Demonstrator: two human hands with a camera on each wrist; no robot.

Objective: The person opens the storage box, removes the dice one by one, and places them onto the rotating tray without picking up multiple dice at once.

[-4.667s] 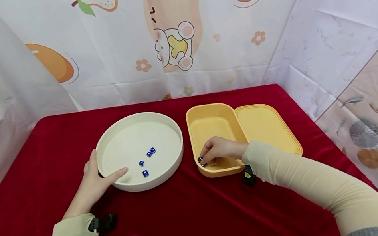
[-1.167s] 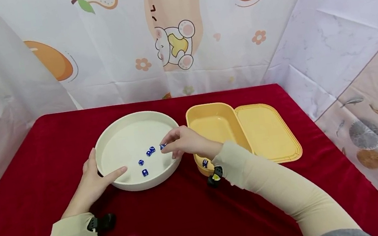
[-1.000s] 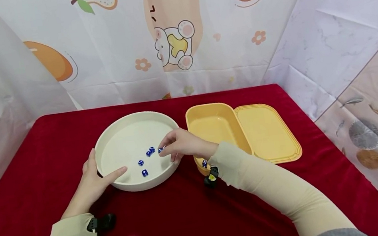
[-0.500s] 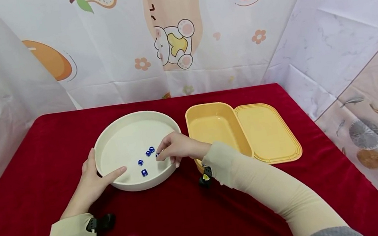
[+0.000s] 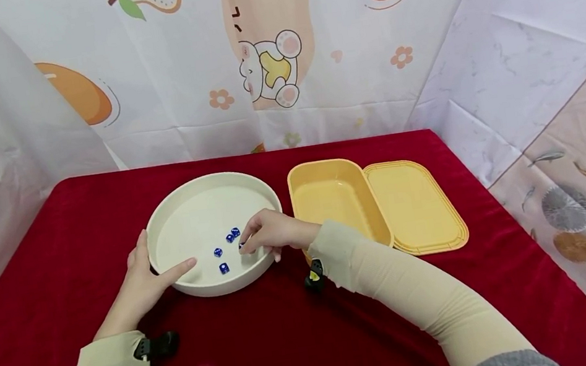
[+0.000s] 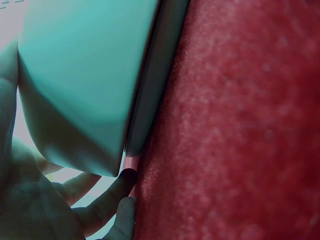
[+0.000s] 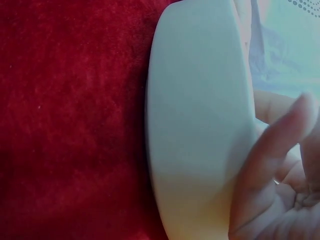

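A round cream-white tray stands on the red cloth at centre left in the head view. My left hand holds its near-left rim, thumb over the edge and fingers around the outer wall. Several blue dice lie on the tray floor. Over the tray's right side, my right hand pinches another blue die between thumb and fingertips, low near the others. The fingers largely cover this die, and the right wrist view shows only the tray's outer wall beside the hand.
To the right of the tray stands a yellow rectangular box, its near end partly hidden by my right wrist. Its yellow lid lies flat against the box's right side. A printed curtain hangs behind the table.
My right hand has come left from the yellow box to the tray with a die, then moved slightly left and down toward the other dice. The left hand stays on the rim.
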